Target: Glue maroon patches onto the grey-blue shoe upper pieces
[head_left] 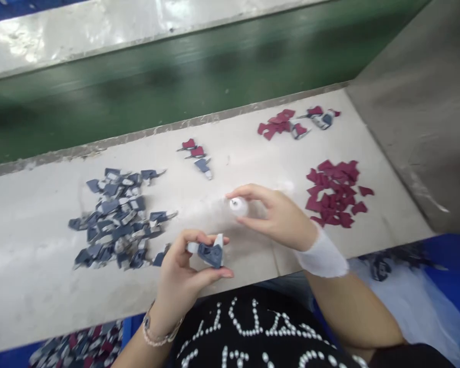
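Note:
My left hand grips a small blue-grey and white plastic part between thumb and fingers, low over the front of the worktop. To its right, my right hand pinches a small white bottle with a thin metal tip pointing away from the palm. The bottle and the part are apart. Left of my hands lies a heap of similar blue-grey and white parts. Beyond them, a short row holds two parts with maroon pieces and a plain blue-grey one.
On the right of the white worktop lies a pile of maroon pieces. Farther back are more maroon pieces and several assembled parts. A green belt runs behind; a grey metal panel borders the right. Below left, a bin holds mixed parts.

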`<state>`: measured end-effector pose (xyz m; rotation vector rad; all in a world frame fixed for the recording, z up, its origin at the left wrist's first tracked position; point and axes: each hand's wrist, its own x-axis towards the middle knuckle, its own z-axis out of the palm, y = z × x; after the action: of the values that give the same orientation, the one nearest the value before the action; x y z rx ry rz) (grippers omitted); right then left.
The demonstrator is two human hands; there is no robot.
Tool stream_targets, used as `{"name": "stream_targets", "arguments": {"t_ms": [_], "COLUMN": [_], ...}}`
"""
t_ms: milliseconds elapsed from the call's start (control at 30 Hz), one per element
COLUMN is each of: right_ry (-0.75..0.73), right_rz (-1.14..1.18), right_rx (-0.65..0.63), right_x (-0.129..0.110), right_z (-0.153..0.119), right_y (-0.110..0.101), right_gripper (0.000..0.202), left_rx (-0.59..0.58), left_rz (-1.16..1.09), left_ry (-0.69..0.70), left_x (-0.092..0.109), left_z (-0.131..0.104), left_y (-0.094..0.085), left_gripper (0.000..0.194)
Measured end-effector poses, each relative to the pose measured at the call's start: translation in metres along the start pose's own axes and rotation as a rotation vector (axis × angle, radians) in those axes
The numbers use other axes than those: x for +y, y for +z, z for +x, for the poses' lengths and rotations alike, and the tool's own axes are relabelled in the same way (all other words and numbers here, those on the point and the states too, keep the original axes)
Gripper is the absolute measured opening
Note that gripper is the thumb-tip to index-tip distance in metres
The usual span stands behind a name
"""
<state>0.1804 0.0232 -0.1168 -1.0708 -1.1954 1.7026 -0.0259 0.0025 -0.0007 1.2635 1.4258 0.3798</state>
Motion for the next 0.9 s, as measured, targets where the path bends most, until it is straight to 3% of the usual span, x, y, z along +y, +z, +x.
{"name": "stream_targets", "arguments": {"t_ms": [100, 167, 233, 333, 433, 533, 633, 767, 900], "right_ry": [0.034, 0.082, 0.170, 0.385, 0.549, 0.602, 0.579, 0.520, 0.383], "right_rz": [-0.051, -0.120, -0.235, -0.455, -0.598, -0.655, -0.641, -0.523, -0.255], "right_rx": [0.013, 0.042, 0.125, 0.302, 0.381, 0.395, 0.360, 0.290, 0.059], "right_x": [0.010, 0.012, 0.014, 0.024, 0.043, 0.058, 0.059, 0.035, -0.002], "right_z": [0.010, 0.002, -0.017, -0.056, -0.080, -0.080, -0.069, -0.065, -0.074], "right_y": [0.009, -0.001, -0.023, -0.064, -0.088, -0.086, -0.077, -0.066, -0.046], "right_gripper": [0.040, 0.052, 0.051, 0.029, 0.035, 0.032, 0.020, 0.020, 0.028], "left_rx": [0.042, 0.089, 0.102, 0.022, -0.104, -0.198, -0.189, -0.110, -0.067], "left_rz": [0.038, 0.051, 0.069, 0.127, 0.195, 0.214, 0.153, -0.055, -0.110], "left_ry": [-0.076, -0.167, -0.242, -0.322, -0.328, -0.298, -0.299, -0.367, -0.198], "left_x": [-0.004, -0.002, 0.001, -0.002, -0.014, -0.024, -0.024, -0.020, -0.024], "left_z": [0.000, -0.001, -0.003, -0.003, 0.001, 0.006, 0.009, 0.008, 0.005], "left_y": [0.002, 0.006, 0.009, 0.011, 0.011, 0.017, 0.026, 0.035, 0.038], "left_gripper": [0.045, 0.043, 0.041, 0.040, 0.040, 0.044, 0.045, 0.045, 0.038]}}
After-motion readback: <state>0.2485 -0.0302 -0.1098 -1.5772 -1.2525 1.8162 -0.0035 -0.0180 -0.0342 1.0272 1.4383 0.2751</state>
